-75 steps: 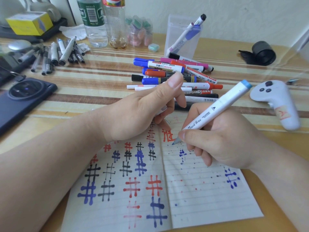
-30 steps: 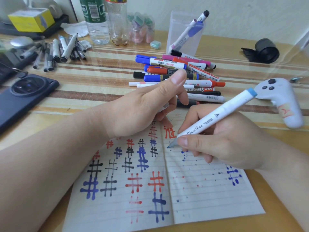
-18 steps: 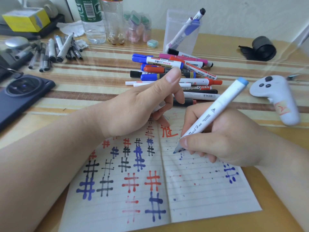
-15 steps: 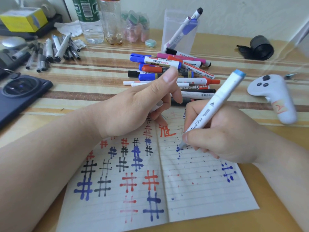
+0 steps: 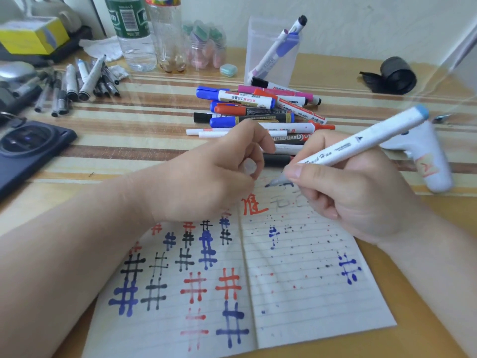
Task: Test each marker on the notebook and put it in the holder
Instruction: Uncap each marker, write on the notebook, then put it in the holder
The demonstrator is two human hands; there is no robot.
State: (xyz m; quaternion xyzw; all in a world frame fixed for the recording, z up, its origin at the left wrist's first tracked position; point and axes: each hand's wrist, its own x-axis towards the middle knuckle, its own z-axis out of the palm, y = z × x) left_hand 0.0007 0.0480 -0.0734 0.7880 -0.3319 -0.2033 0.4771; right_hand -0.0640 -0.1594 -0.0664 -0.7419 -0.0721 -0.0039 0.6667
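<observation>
1. The right hand gripped the white marker. Its thumb and fingers were curled round the barrel close to the grey tip, and the light-blue end pointed far and right.
2. The marker's tip sat over the far edge of the right page of the notebook, just beyond some faint grey strokes and a red character. Whether it touched the paper could not be told.
3. The left hand rested on the far part of the left page. Its fingers were curled in round a small pale cap, which was blurred.
4. The notebook lay open on the desk, nearest the person. The left page carried black, blue and red hash marks; the right page carried ink spatters and two blue hashes.
5. The holder — a clear container — stood upright at the far middle of the desk, with one purple-and-white marker leaning inside it.
6. A pile of markers — blue, red, pink and black — lay between the holder and the hands.
7. To the left lay a dark phone and, farther back, a row of grey pens.
8. Two bottles stood at the far edge.
9. To the right lay a white controller, partly behind the held marker, and a black roll farther off.
</observation>
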